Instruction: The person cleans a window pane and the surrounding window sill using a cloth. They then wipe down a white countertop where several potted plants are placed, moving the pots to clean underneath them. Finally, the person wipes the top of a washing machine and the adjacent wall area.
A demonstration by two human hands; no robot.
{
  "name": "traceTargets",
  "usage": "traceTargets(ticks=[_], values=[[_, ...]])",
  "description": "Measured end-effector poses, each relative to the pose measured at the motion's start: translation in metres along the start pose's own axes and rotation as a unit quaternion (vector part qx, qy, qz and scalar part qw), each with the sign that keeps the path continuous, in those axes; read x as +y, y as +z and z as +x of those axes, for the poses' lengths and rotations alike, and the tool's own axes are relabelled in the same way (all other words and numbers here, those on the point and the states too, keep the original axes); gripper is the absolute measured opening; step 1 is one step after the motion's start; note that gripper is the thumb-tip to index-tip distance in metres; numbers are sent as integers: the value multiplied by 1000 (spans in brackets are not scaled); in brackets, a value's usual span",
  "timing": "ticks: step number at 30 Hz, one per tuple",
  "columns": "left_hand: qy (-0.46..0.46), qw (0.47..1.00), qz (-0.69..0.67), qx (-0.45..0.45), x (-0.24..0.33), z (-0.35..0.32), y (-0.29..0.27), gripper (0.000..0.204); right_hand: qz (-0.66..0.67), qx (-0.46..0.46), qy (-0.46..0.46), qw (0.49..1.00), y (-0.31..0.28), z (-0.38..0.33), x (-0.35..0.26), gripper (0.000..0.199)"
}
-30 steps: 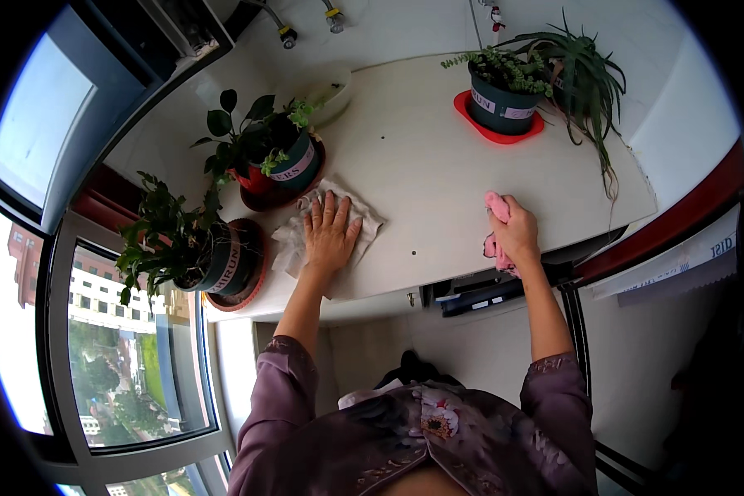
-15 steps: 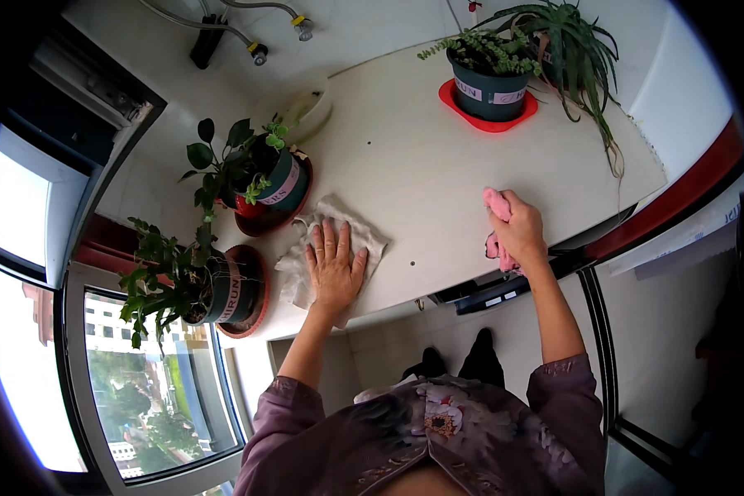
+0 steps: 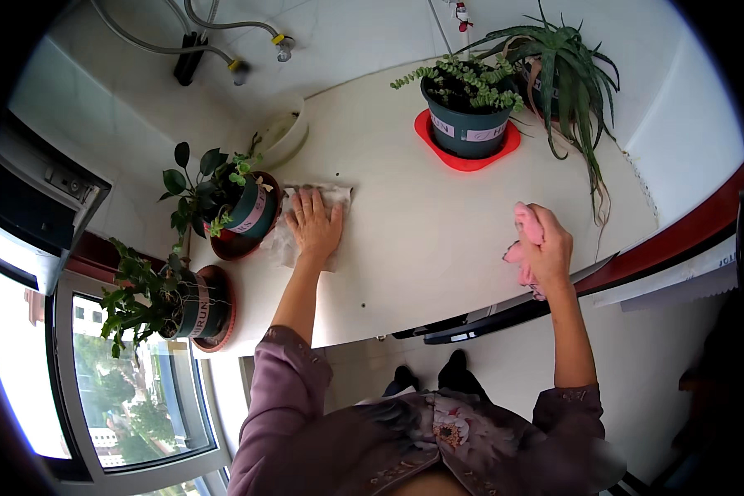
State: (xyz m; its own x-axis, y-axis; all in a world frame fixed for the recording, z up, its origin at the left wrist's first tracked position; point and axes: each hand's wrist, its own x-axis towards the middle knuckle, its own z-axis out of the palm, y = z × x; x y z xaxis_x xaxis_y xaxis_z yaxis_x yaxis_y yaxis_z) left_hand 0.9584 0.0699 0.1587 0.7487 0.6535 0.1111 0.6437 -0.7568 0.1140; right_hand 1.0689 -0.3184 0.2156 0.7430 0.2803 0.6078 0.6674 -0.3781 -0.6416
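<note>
My left hand [image 3: 316, 229] lies flat with its fingers stretched over a pale, wrinkled cloth [image 3: 336, 197], pressing it to the white countertop [image 3: 413, 223]. Just beyond the fingertips, to the left, stands a green pot [image 3: 252, 208] with a leafy plant on a brown saucer. Over the counter's front right part, my right hand [image 3: 551, 250] is closed round a crumpled pink cloth [image 3: 529, 221], whose folds stick out on the left of the fist. The palm side of that grip is hidden.
A trailing succulent in a green pot [image 3: 465, 132] sits on a red saucer [image 3: 459, 163] at the back. Right of it, an aloe [image 3: 560, 62] droops over the counter. Another potted plant [image 3: 200, 306] stands front left, by the window [image 3: 140, 388]. A whitish bowl [image 3: 293, 136] and metal hoses [image 3: 223, 50] are back left.
My left hand has slid the pale cloth farther back on the counter, nearer the potted plant. My right hand, still gripping the pink cloth, has shifted right. The whole view has also moved.
</note>
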Motion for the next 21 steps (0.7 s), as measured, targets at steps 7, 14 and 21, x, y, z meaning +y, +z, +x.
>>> traceTargets(ticks=[7, 14, 21], values=[[34, 999, 10, -2, -16, -42, -1, 60, -99, -185, -58, 976, -24, -8, 38, 55], [-39, 999, 21, 1, 7, -10, 13, 60, -114, -201, -78, 970, -14, -4, 42, 49], [-63, 997, 17, -45, 43, 55, 14, 62, -125, -181, -60, 974, -8, 0, 40, 47]])
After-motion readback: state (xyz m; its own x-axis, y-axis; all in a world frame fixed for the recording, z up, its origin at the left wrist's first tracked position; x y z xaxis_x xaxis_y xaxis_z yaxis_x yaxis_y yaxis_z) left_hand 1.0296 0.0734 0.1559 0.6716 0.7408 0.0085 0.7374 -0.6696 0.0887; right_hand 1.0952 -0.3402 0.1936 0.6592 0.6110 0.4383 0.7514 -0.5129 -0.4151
